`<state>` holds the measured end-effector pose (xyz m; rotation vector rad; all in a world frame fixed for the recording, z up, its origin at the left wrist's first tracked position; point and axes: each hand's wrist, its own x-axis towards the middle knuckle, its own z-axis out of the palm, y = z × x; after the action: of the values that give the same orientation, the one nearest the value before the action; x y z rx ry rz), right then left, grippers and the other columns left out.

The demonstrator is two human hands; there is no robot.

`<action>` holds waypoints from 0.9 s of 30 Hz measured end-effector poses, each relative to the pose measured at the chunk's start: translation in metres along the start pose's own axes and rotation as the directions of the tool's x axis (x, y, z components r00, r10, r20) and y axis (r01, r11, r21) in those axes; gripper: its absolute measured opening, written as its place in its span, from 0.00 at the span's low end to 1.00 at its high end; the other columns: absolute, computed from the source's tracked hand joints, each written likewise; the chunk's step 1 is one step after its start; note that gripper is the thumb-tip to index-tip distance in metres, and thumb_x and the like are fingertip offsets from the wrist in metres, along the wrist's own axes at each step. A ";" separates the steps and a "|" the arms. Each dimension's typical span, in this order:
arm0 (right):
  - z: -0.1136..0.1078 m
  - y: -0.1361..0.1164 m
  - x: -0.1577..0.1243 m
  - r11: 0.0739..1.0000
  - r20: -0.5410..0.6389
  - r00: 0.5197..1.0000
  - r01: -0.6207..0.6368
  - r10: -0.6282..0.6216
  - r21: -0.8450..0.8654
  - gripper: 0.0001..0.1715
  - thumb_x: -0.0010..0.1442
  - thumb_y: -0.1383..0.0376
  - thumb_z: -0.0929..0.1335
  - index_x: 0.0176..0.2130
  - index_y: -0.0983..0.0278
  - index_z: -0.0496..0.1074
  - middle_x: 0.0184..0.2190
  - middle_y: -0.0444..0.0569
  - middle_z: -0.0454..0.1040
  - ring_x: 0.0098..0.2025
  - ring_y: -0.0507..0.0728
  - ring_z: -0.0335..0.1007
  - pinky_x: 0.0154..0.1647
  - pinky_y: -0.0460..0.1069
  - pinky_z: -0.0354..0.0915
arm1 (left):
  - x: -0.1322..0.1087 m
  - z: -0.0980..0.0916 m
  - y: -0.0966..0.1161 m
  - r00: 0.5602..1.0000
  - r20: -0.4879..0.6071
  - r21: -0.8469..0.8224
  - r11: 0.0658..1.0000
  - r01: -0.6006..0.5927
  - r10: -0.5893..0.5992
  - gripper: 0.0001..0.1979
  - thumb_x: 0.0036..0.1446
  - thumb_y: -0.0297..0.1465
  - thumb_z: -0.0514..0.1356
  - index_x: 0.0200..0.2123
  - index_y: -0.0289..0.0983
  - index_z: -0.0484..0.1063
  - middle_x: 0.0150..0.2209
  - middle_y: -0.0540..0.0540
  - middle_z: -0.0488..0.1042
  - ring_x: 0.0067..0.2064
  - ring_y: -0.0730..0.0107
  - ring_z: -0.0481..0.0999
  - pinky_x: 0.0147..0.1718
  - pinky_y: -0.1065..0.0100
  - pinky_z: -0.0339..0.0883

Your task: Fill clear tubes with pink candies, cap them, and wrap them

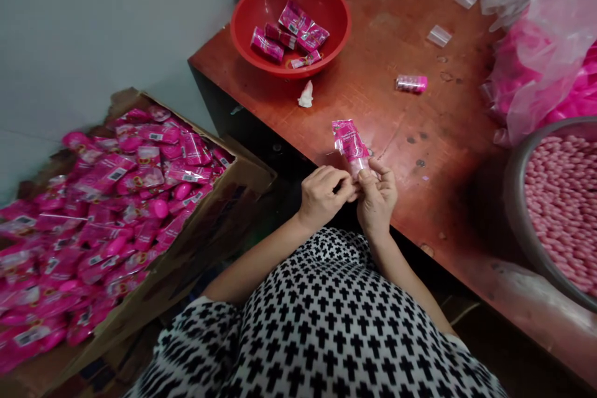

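Observation:
Just over the table's front edge, a pink printed plastic wrapper stretches away from my hands, with a clear, pale section at its near end. My right hand grips this near end, thumb on top and fingers curled round it. Beside it, my left hand is closed in a pinch at the wrapper's lower end; its fingertips partly hide what they grip. A small clear tube with a pink cap lies on its side farther back on the table.
A red bowl holds several folded pink wrappers; a crumpled white scrap lies before it. At left, a cardboard box is heaped with pink packs. Clear tubes, a pink-filled bag and a grey tub of pink candies are right.

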<state>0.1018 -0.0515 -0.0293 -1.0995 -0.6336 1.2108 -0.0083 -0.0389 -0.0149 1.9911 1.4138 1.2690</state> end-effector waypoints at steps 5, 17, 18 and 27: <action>-0.002 -0.004 0.002 0.999 0.133 0.991 -0.019 0.014 0.034 0.23 0.56 0.59 0.71 0.46 0.60 0.59 0.27 0.40 0.77 0.22 0.49 0.74 0.21 0.43 0.71 | 0.003 0.004 -0.011 0.847 0.083 -0.562 0.677 0.475 -0.526 0.12 0.54 0.39 0.63 0.34 0.36 0.76 0.31 0.47 0.77 0.32 0.72 0.75 0.34 0.70 0.69; -0.006 -0.004 0.006 0.989 0.277 0.952 -0.144 0.129 0.034 0.28 0.50 0.61 0.75 0.42 0.59 0.56 0.26 0.38 0.78 0.21 0.51 0.75 0.22 0.45 0.74 | 0.029 0.011 0.000 0.621 0.513 -0.733 0.074 0.676 -0.593 0.18 0.38 0.38 0.72 0.23 0.30 0.72 0.21 0.49 0.71 0.20 0.79 0.68 0.17 0.76 0.60; -0.007 -0.004 0.007 0.988 0.283 0.949 -0.152 0.136 0.037 0.28 0.49 0.61 0.75 0.42 0.59 0.56 0.25 0.38 0.78 0.21 0.51 0.75 0.22 0.45 0.74 | 0.027 0.009 0.000 0.617 0.518 -0.732 0.067 0.678 -0.592 0.18 0.38 0.38 0.72 0.22 0.30 0.72 0.21 0.49 0.71 0.20 0.79 0.68 0.18 0.76 0.60; -0.006 -0.008 0.003 0.996 0.231 0.973 0.004 0.017 -0.091 0.19 0.52 0.63 0.74 0.39 0.61 0.62 0.29 0.40 0.79 0.21 0.49 0.74 0.21 0.44 0.74 | 0.032 0.006 0.009 0.665 0.473 -0.769 0.099 0.632 -0.578 0.18 0.39 0.39 0.72 0.24 0.30 0.72 0.23 0.46 0.73 0.23 0.74 0.72 0.24 0.71 0.67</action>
<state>0.1108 -0.0505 -0.0245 -1.0436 -0.8718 1.3388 0.0043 -0.0132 0.0022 0.5046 0.9230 1.1201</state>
